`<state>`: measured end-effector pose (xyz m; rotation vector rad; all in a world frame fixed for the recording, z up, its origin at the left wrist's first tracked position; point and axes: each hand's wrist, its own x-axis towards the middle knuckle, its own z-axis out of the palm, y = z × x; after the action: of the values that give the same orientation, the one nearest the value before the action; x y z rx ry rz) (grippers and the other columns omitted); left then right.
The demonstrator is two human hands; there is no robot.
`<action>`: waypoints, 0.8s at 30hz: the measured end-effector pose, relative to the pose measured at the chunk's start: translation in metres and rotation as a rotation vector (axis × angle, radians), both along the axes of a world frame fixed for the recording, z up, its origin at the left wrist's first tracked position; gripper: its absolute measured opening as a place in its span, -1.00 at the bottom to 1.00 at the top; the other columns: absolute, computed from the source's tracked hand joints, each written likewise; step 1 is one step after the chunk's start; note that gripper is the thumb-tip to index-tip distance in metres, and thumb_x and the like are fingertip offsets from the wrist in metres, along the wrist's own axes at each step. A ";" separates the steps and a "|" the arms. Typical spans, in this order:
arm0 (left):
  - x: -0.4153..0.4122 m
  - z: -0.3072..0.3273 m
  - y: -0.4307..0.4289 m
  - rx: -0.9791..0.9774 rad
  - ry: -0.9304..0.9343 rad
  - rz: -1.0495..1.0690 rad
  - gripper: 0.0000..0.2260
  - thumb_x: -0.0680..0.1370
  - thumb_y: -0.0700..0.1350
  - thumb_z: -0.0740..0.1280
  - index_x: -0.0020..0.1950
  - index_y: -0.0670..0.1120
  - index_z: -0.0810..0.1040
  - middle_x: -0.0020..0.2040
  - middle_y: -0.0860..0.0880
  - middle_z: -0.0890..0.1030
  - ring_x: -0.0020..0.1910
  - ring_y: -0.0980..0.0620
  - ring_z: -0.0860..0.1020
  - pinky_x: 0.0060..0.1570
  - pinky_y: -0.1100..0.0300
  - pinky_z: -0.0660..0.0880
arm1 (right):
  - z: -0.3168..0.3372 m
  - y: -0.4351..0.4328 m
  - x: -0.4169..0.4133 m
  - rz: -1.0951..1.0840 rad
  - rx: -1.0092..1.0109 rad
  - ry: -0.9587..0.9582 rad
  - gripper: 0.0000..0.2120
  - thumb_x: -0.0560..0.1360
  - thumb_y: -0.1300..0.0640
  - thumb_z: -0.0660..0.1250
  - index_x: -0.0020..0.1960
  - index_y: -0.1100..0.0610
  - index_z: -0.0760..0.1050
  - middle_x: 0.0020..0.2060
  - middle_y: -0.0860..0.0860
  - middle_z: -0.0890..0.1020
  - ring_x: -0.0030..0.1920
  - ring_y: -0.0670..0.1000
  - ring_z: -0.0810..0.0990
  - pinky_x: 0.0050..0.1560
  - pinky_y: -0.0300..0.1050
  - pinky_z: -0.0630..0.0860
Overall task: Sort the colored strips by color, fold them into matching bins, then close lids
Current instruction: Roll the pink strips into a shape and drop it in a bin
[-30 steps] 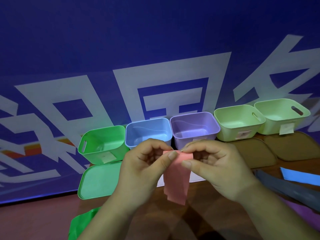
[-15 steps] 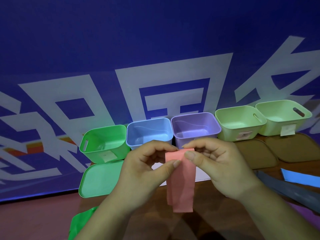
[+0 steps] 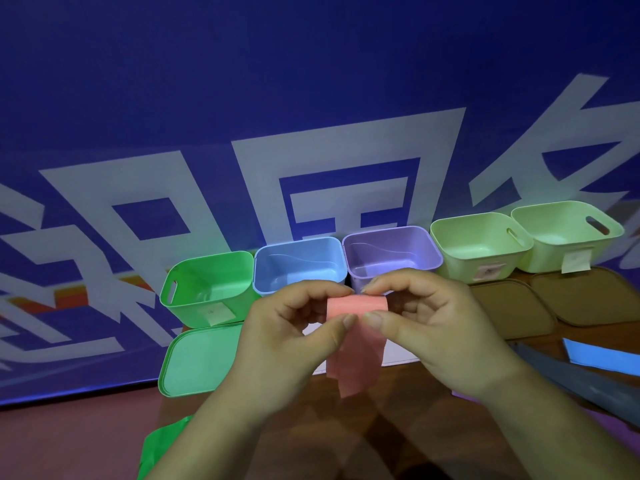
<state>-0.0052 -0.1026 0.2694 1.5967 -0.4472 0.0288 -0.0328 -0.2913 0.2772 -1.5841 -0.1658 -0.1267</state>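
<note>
Head view: the pink strip (image 3: 358, 358) is held in the air in front of the row of bins, over the brown table (image 3: 415, 438). Its long axis runs up and down the frame. Its top is bent over into a rounded fold and two layers hang down toward the table, the lower ends uneven and slightly skewed to the left.

The left hand (image 3: 284, 341) and the right hand (image 3: 443, 337) both pinch the folded top. The thumbs press its near face side by side, the index fingertips meet over the top edge, and the other fingers are curled.

The strip is a flat salmon pink with a faint ribbed look at the fold.

Behind it, left to right, stand a green bin (image 3: 207, 289), a blue bin (image 3: 298, 265), a purple bin (image 3: 391, 251) and two pale green bins (image 3: 481, 251) (image 3: 568, 233), all uncovered. A green lid (image 3: 197, 362) lies in front of the green bin, and two brown lids (image 3: 512, 306) (image 3: 588, 296) lie in front of the pale green ones.

A blue strip (image 3: 602, 356) and a grey strip (image 3: 571, 375) lie at the right, and a green strip (image 3: 159, 448) at the lower left.
</note>
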 end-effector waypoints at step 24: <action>0.008 0.000 -0.003 -0.003 -0.001 -0.019 -0.81 0.41 -0.08 0.50 0.02 0.04 0.66 -0.05 -0.05 0.70 -0.06 -0.08 0.67 0.01 0.04 0.61 | 0.000 0.000 0.011 -0.034 -0.014 -0.011 -0.77 0.31 0.12 0.50 -0.03 -0.01 0.67 -0.17 -0.01 0.73 -0.17 -0.06 0.69 -0.09 -0.22 0.59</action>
<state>0.0028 -0.1051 0.2692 1.5897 -0.4627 0.0156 -0.0214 -0.2910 0.2770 -1.6007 -0.1487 -0.1604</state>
